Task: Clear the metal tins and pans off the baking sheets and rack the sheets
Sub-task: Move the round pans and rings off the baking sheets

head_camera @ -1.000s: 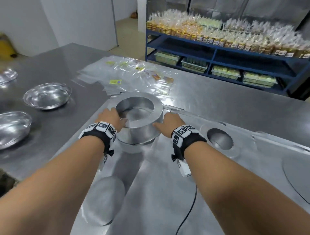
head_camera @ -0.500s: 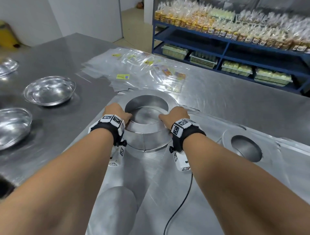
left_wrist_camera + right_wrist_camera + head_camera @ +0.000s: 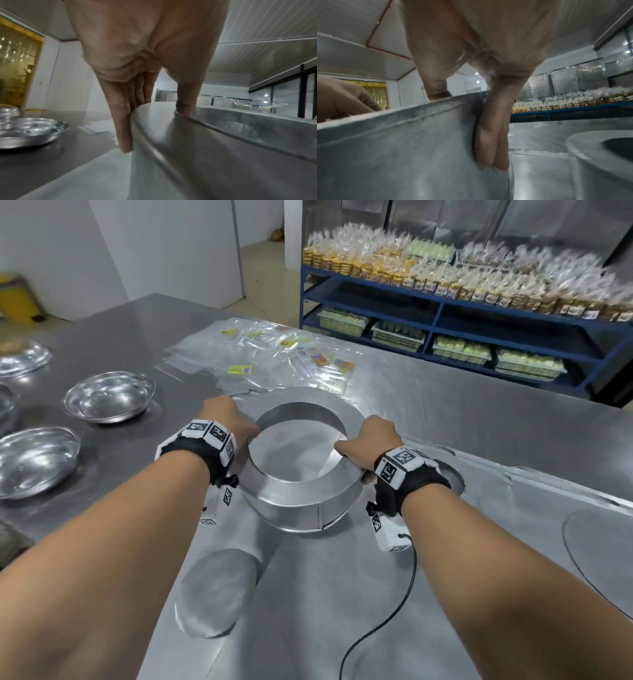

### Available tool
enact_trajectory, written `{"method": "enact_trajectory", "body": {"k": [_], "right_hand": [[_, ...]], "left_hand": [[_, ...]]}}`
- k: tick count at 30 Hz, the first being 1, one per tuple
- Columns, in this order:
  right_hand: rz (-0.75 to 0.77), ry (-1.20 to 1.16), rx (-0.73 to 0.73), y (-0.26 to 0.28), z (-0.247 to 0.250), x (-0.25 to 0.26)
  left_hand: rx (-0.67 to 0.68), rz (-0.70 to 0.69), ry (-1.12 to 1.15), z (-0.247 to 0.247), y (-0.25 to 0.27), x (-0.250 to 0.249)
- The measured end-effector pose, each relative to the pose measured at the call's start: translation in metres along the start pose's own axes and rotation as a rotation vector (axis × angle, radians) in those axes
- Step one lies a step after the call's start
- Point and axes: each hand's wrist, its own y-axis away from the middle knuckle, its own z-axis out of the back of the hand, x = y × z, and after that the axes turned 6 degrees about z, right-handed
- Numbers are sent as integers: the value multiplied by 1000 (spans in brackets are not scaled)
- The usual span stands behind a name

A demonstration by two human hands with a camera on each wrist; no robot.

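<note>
A large round metal tin (image 3: pixel 301 501) sits between both hands, over the far left part of the grey baking sheet (image 3: pixel 308 604); it looks slightly raised and tilted. My left hand (image 3: pixel 236 422) grips its left rim, with the thumb (image 3: pixel 185 108) inside and the fingers (image 3: pixel 123 128) flat against the outer wall (image 3: pixel 205 155). My right hand (image 3: pixel 363 440) grips the right rim, thumb (image 3: pixel 438 93) hooked over the edge and fingers (image 3: pixel 491 142) down the tin's wall (image 3: pixel 402 148). A smaller tin (image 3: pixel 454 477) stands behind my right wrist and shows again as the smaller tin (image 3: pixel 599 148).
A flat round metal disc (image 3: pixel 215 594) lies on the sheet under my left forearm. Shiny metal bowls (image 3: pixel 109 397) sit on the steel table to the left. Clear plastic bags (image 3: pixel 274 354) lie beyond the tin. A blue shelf (image 3: pixel 479 313) of packed goods stands behind. A black cable (image 3: pixel 394 611) hangs from my right wrist.
Both hands have tightened on the rim, thumbs now over the edge. The tin has come nearer to me and looks lifted off the sheet.
</note>
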Motion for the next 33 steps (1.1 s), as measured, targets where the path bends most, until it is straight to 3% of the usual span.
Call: {"method": "enact_trajectory", "body": {"k": [5,10,14,17,25,30,33], "right_hand": [[20,-28,-54,64,36,-34],[20,-73,-206,133,68,-79],[63,-155,-318,187,89,-115],[64,-242,-378,228,103,-148],[19,-648,-517,335,135,-235],[-111,-807,-578,377,152,-297],[-154,-1030,-538,398,162,-326]], "left_hand": [[-15,-101,15,9,69,-21],[-74,-158,94,1,156,-44],[-163,-182,262,-25,218,-58],[-142,-147,452,-45,266,-71],[98,-86,625,-101,361,-94],[427,-122,941,-138,406,-101],[626,-179,1100,-154,434,-110]]}}
